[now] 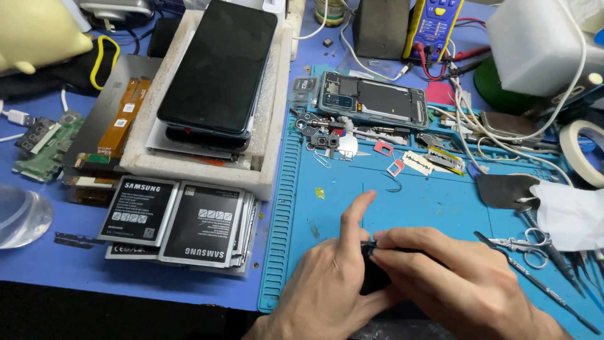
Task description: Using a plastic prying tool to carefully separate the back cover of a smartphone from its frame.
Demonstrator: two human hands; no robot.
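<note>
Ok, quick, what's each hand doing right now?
Left hand: closed on the small black object, index finger raised.
Right hand: closed on the same black object, fingertips pinching its top edge.

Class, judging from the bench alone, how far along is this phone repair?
Done: the opened phone lies with its back off, and small removed parts sit beside it on the blue mat. In hand: the left hand and right hand grip a small black part. Left: the phone remains unclosed.
</note>
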